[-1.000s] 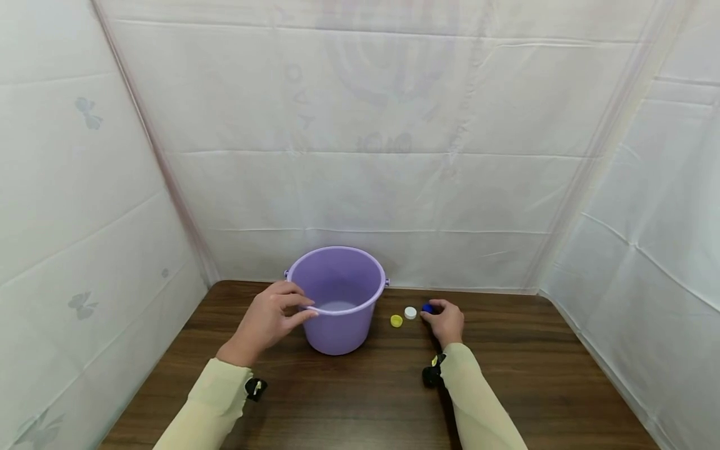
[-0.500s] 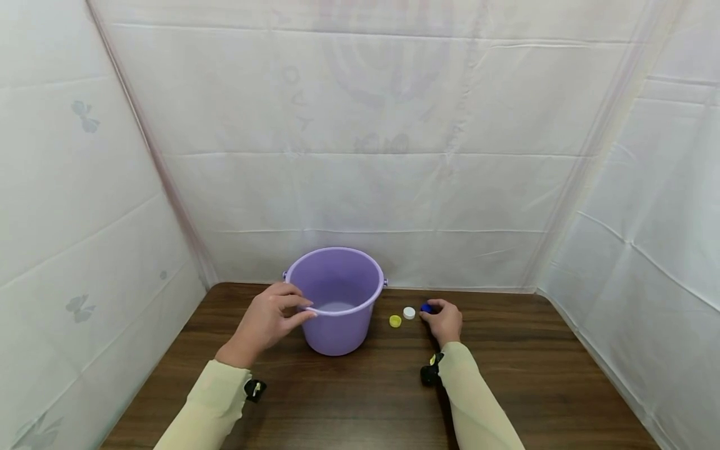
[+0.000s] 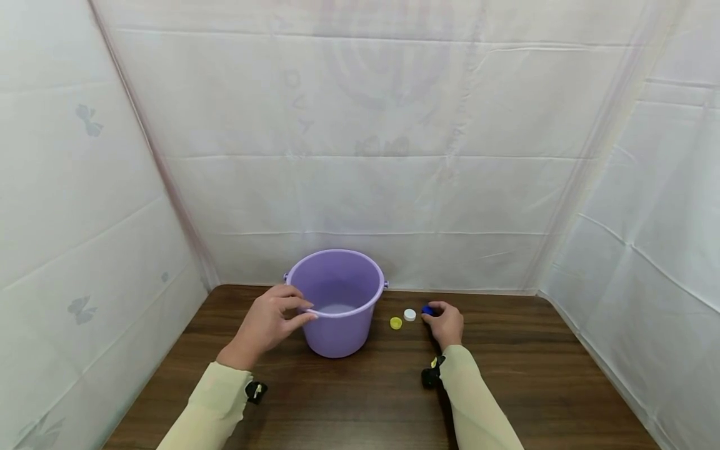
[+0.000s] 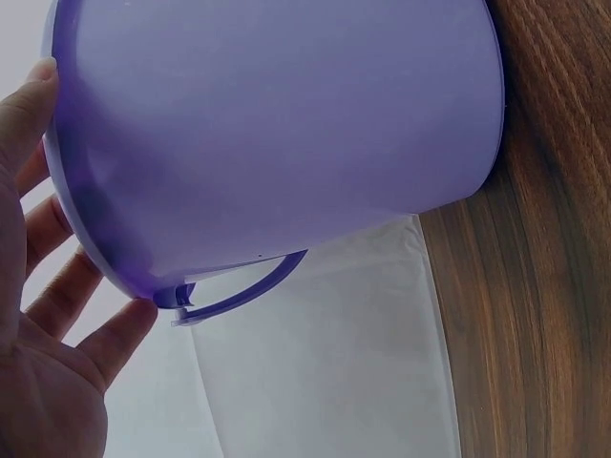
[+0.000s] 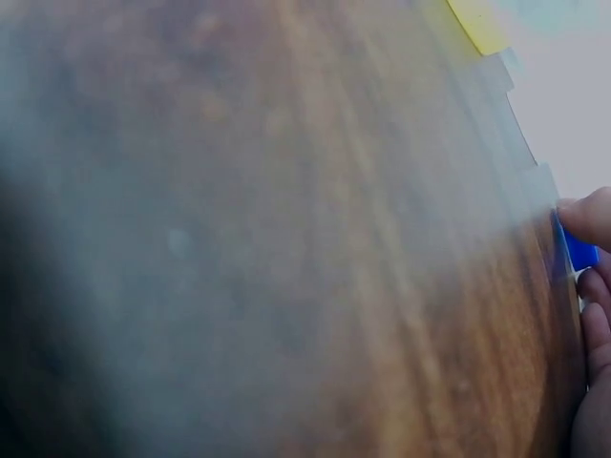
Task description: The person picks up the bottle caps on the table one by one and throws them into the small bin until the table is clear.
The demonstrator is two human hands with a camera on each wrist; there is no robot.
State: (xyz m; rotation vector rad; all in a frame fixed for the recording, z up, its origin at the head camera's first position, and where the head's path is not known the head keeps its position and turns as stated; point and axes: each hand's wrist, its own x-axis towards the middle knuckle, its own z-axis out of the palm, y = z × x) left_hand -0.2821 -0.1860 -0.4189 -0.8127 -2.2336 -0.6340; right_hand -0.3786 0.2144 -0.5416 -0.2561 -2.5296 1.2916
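Observation:
A purple bucket (image 3: pixel 337 334) stands upright on the wooden table, its inside partly visible from above. My left hand (image 3: pixel 270 319) grips the near left of its rim, thumb outside and fingers over the edge; the left wrist view shows the same hand (image 4: pixel 52 334) at the rim beside the bucket's handle (image 4: pixel 243 294). Farther right, my right hand (image 3: pixel 446 325) pinches a blue bottle cap (image 3: pixel 428 310) at table level between thumb and fingers. In the right wrist view the blue cap (image 5: pixel 580 250) shows between thumb and fingers at the right edge.
Between the bucket and my right hand lie a white cap (image 3: pixel 409 315) and a yellow cap (image 3: pixel 396 323) on the table (image 3: pixel 349 406). A pale sheet (image 3: pixel 360 187) hangs behind the table and along both sides. Most of the right wrist view is blurred.

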